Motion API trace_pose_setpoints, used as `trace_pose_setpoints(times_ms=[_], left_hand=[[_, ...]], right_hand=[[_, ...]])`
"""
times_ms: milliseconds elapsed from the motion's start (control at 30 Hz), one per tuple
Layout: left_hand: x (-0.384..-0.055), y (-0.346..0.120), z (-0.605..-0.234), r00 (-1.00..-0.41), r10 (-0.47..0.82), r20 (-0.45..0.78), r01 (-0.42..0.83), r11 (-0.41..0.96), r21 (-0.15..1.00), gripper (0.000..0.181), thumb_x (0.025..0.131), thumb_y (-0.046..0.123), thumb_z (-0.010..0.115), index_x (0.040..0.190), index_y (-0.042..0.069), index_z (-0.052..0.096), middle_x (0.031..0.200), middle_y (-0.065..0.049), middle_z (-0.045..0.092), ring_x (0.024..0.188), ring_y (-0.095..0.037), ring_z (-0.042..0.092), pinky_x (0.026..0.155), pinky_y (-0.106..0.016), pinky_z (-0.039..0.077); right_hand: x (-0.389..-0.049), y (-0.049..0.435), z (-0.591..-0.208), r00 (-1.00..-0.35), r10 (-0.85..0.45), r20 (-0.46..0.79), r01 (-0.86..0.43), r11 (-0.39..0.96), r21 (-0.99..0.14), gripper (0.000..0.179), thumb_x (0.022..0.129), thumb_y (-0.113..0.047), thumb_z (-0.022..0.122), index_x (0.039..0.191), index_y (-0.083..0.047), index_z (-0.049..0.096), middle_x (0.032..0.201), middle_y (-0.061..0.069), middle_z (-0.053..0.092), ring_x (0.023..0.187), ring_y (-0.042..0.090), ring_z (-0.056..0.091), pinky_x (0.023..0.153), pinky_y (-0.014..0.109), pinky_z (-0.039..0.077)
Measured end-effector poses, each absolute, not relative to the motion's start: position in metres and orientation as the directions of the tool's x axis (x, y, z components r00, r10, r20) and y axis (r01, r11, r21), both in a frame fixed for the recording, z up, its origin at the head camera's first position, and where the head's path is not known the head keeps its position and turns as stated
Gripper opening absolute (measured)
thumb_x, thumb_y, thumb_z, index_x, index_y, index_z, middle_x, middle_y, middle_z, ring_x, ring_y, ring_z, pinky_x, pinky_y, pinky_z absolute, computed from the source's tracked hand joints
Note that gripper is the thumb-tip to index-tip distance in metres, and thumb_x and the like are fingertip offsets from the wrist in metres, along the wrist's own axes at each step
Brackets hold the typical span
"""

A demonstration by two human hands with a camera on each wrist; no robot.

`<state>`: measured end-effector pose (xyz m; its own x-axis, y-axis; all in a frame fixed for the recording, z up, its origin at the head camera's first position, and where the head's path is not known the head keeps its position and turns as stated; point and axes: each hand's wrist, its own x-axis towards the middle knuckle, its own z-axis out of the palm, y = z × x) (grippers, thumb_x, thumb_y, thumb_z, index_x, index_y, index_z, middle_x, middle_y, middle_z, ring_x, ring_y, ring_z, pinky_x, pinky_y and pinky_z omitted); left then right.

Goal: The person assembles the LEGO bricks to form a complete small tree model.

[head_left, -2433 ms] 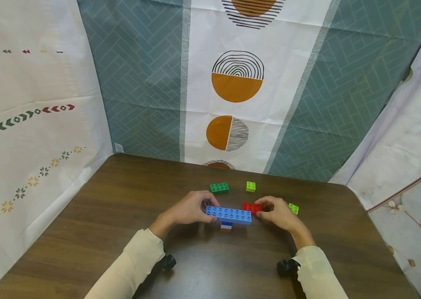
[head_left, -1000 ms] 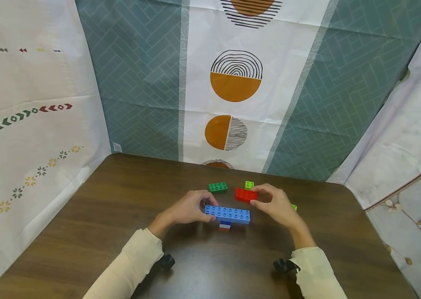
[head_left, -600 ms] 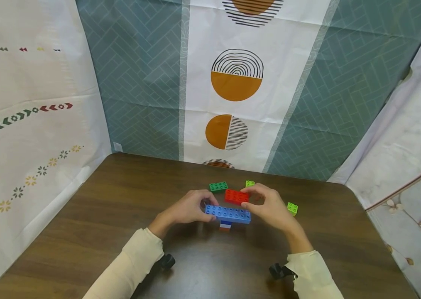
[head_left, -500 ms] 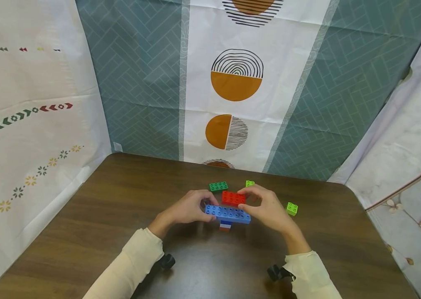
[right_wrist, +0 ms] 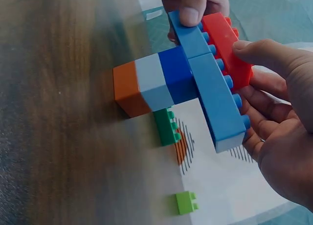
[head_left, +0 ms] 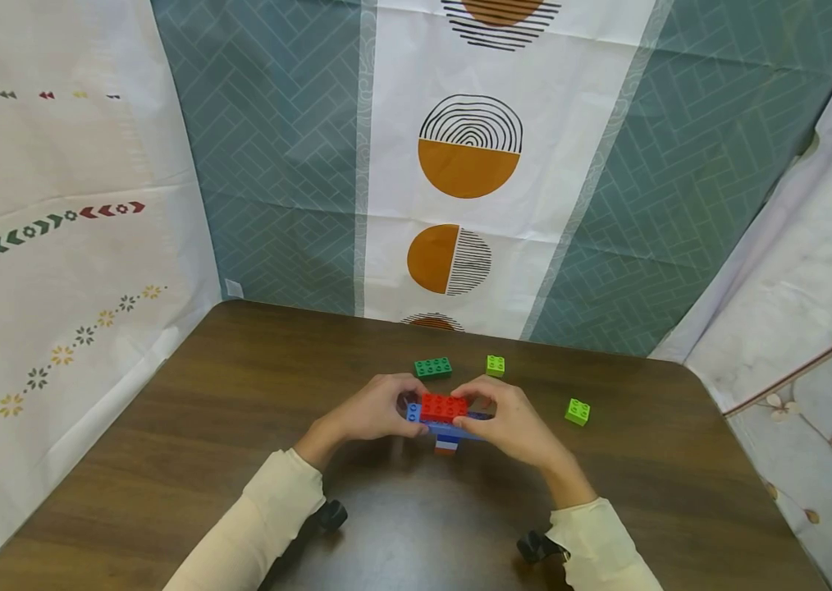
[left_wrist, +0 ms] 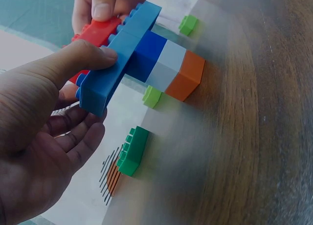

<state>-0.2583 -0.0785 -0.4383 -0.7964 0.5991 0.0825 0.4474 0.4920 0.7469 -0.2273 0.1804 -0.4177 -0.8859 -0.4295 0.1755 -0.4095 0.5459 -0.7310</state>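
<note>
My left hand [head_left: 375, 408] grips the left end of a row of two light blue toy bricks [right_wrist: 215, 95], thumb on the near side. The row lies across the top of an upright column of a dark blue brick [right_wrist: 177, 74], a white brick [right_wrist: 154, 82] and an orange brick [right_wrist: 129, 88], which stands on the table. My right hand [head_left: 512, 423] pinches a red brick [head_left: 443, 407] between thumb and fingers over the middle of the row. Blue studs show beside and under the red brick in the right wrist view; whether it is seated on them I cannot tell.
Behind the column lies a dark green brick [head_left: 433, 368] on the brown table [head_left: 298, 345]. A lime green brick [head_left: 495, 366] sits to its right, and another lime brick [head_left: 577, 412] lies right of my right hand. Patterned cloths hang around the back and sides.
My right hand has lifted the red brick from the table behind the row, carried it left and lowered it over the light blue bricks. My left hand has stayed in place.
</note>
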Motion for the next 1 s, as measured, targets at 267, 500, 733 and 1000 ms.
trace_pose_setpoints(times_ms=[267,500,733,1000], left_hand=[[-0.2585,-0.0785,-0.4391,-0.796,0.599,0.088,0.449,0.486,0.750,0.039,0.084,0.026,0.084,0.118,0.015,0.070,0.103,0.005,0.067,0.093,-0.013,0.060,0.082,-0.026,0.056],[-0.2574,-0.0780,-0.4380,-0.800,0.594,0.085,0.442,0.489,0.752,0.039,0.083,0.026,0.085,0.118,0.015,0.071,0.103,0.005,0.066,0.094,-0.014,0.059,0.082,-0.026,0.055],[-0.2560,-0.0767,-0.4348,-0.796,0.599,0.088,0.448,0.486,0.750,0.038,0.084,0.024,0.084,0.118,0.014,0.071,0.103,0.004,0.067,0.094,-0.013,0.059,0.084,-0.029,0.057],[-0.2563,-0.0844,-0.4308,-0.774,0.609,0.174,0.487,0.397,0.777,0.035,0.086,0.025,0.081,0.118,0.015,0.070,0.109,0.002,0.069,0.102,-0.019,0.065,0.095,-0.046,0.060]], right_hand=[[-0.2250,0.1766,-0.4192,-0.894,-0.417,0.163,-0.396,0.567,-0.723,0.033,0.087,-0.024,0.083,0.119,-0.021,0.073,0.110,-0.007,0.070,0.104,0.019,0.063,0.094,0.036,0.053],[-0.2229,0.1762,-0.4182,-0.897,-0.412,0.160,-0.395,0.586,-0.708,0.034,0.086,-0.023,0.084,0.118,-0.021,0.073,0.108,-0.009,0.070,0.103,0.017,0.062,0.094,0.035,0.054],[-0.2219,0.1763,-0.4167,-0.896,-0.414,0.159,-0.400,0.601,-0.692,0.034,0.087,-0.023,0.084,0.119,-0.021,0.073,0.109,-0.008,0.070,0.104,0.015,0.062,0.096,0.037,0.055],[-0.2222,0.1775,-0.4165,-0.890,-0.423,0.170,-0.415,0.597,-0.687,0.034,0.086,-0.023,0.084,0.119,-0.020,0.073,0.109,-0.007,0.071,0.100,0.013,0.062,0.091,0.031,0.055]])
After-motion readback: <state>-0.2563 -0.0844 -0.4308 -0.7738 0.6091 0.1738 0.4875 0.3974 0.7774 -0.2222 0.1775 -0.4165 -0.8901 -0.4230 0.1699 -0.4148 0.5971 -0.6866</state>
